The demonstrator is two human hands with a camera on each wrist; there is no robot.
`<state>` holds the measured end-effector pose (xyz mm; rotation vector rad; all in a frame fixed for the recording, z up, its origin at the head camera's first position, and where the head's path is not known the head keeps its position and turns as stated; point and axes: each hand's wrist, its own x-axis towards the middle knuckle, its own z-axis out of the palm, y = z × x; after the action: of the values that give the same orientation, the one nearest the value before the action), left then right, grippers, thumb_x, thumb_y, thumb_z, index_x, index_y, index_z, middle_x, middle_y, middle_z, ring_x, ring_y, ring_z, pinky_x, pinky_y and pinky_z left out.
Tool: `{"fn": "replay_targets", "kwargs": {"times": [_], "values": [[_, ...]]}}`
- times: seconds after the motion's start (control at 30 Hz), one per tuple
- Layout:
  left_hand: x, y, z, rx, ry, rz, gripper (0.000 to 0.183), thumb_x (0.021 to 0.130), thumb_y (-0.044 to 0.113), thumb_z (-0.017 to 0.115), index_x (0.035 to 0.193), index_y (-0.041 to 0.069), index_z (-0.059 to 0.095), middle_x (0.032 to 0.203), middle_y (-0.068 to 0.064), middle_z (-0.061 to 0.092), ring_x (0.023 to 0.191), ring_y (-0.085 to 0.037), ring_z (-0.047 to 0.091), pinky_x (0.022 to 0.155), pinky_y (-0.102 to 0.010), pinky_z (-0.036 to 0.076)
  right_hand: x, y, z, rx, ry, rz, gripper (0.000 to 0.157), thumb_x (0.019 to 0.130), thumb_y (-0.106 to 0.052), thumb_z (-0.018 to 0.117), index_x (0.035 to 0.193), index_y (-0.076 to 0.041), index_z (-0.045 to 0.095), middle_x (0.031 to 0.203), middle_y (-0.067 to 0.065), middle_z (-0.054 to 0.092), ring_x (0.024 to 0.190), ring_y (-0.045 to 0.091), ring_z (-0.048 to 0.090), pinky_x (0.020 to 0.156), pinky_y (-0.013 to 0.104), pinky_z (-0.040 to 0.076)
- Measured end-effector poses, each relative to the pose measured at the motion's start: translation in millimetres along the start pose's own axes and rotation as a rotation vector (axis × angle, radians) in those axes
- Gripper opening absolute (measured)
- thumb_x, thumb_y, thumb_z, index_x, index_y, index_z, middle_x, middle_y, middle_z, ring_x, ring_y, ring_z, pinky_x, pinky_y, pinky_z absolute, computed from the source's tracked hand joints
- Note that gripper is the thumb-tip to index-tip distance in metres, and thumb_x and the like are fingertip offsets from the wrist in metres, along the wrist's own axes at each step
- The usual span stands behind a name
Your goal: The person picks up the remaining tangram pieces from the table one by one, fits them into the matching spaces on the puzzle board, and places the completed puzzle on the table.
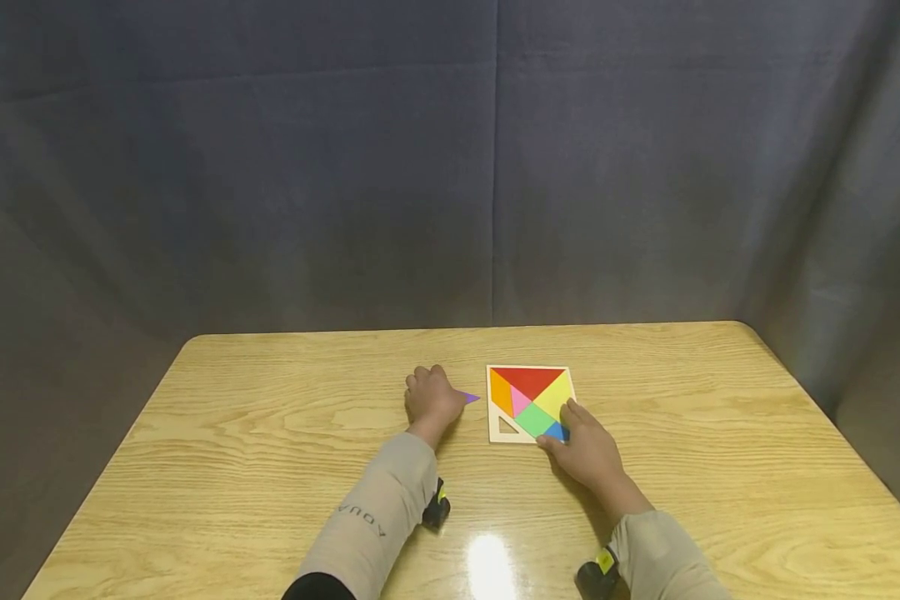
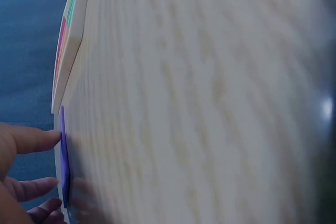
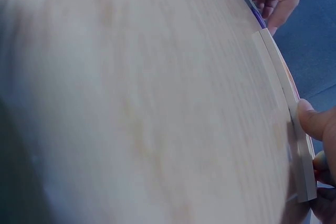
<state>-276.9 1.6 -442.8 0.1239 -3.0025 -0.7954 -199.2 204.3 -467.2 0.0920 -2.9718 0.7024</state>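
A purple triangle piece [image 1: 468, 397] lies at table level, partly hidden by my left hand [image 1: 431, 395]. In the left wrist view, thumb and fingertips of that hand come down around the purple piece [image 2: 65, 166], the thumb touching it. To its right is a square wooden tangram board [image 1: 489, 427] holding red, yellow, orange, pink, green and blue pieces; a triangular recess [image 1: 506, 426] shows bare wood at its near left. My right hand [image 1: 587, 446] grips the board's near right corner, thumb on the near edge. The right wrist view shows its fingers [image 3: 320, 162] partly hidden.
A light wood-grain table [image 1: 270, 400] spreads around both hands. Behind it hangs a dark grey curtain [image 1: 345, 208]. Black wrist cameras [image 1: 437, 508] sit beneath the sleeves, and a bright glare spot lies on the table's near part.
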Motion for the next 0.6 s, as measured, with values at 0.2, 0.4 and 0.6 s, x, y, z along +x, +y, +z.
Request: {"fn": "replay_targets", "kwargs": {"times": [0.2,0.4,0.6], "values": [[0.2,-5.1,-3.9,0.036,-0.028,-0.042,0.048,0.065,0.027,0.067,0.102,0.001,0.052,0.096,-0.014,0.043,0.091,-0.029,0.038,0.076,-0.038,0.036,0,2,1.3,0.006,0.002,-0.005,0.065,0.077,-0.033,0.061,0.121,0.011,0.04,0.128,0.026,0.034,0.118,0.037,0.03,0.093,0.048,0.027],[0.7,-8.7,-4.4,0.077,-0.056,-0.088,0.062,0.065,0.038,0.07,0.108,0.001,0.048,0.102,-0.015,0.04,0.094,-0.03,0.037,0.076,-0.04,0.034,0,2,1.7,0.004,0.012,-0.015,0.063,0.077,-0.033,0.061,0.119,0.01,0.042,0.127,0.026,0.035,0.118,0.037,0.031,0.092,0.048,0.028],[0.0,-12.6,-6.2,0.06,-0.052,-0.078,0.072,0.061,0.041,0.073,0.114,0.0,0.046,0.105,-0.017,0.04,0.097,-0.031,0.036,0.078,-0.042,0.034,0,3,2.2,-0.001,0.01,-0.014,0.064,0.077,-0.033,0.061,0.12,0.01,0.042,0.128,0.026,0.034,0.118,0.037,0.03,0.092,0.048,0.028]]}}
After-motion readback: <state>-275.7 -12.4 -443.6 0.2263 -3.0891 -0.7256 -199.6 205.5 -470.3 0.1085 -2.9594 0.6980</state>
